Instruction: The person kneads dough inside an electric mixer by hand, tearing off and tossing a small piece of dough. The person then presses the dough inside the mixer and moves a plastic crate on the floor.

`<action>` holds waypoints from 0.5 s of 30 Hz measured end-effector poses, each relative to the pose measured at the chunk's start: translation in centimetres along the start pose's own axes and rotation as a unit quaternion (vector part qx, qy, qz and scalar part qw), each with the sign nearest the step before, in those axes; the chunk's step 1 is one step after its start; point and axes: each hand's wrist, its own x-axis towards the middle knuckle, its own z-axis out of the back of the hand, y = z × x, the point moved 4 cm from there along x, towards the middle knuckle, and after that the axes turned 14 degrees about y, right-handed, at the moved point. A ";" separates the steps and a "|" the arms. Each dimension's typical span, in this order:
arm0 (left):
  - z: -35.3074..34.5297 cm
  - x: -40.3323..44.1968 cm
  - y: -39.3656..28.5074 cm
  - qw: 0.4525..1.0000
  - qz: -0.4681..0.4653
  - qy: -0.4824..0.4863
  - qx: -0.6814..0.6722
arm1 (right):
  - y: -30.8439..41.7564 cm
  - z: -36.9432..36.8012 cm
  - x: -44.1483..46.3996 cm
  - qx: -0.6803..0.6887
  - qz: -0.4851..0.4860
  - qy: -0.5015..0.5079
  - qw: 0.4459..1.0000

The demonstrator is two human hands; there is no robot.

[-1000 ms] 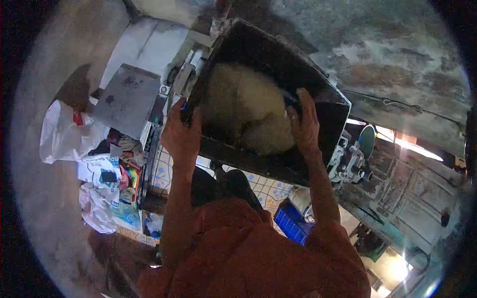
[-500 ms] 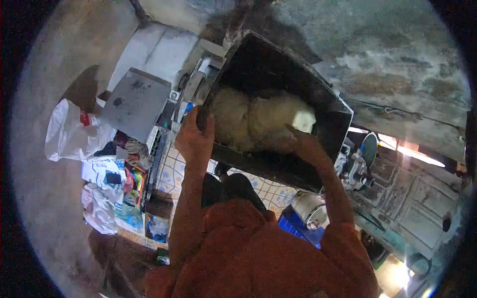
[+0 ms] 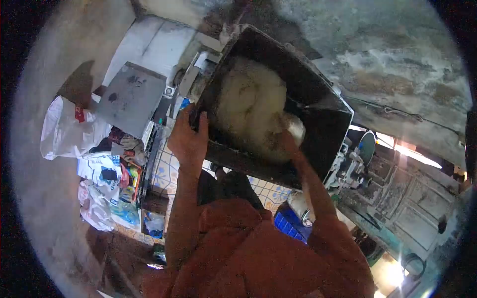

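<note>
Looking from the person's head, aiming forward and steeply down over the reddish clothing [image 3: 263, 248] along the bottom of the view. Facing into the open dark box [image 3: 325, 119] from above and at close range, placing it just above centre and showing it at a slant. Viewing the left hand [image 3: 189, 141] and the right hand [image 3: 288, 139] from above, along the forearms. Reaching wide, taking in the white bag [image 3: 62, 131] at far left, the mottled wall [image 3: 392, 69] at upper right, and, from farther up, the tiled floor [image 3: 164, 171] below. Curving outward into a dark, rounded border.
</note>
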 end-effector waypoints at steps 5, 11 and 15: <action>-0.1 0.2 0.2 0.996 -0.055 -0.056 -0.034 | 2.5 2.6 -3.3 -0.034 -0.126 0.127 0.983; 0.1 0.2 -0.3 1.000 -0.008 0.009 -0.006 | -2.3 9.1 -10.5 0.241 -0.150 0.029 0.958; -0.5 0.1 -0.1 1.000 -0.012 0.006 0.009 | -2.3 9.4 -11.7 0.461 -0.163 -0.059 0.870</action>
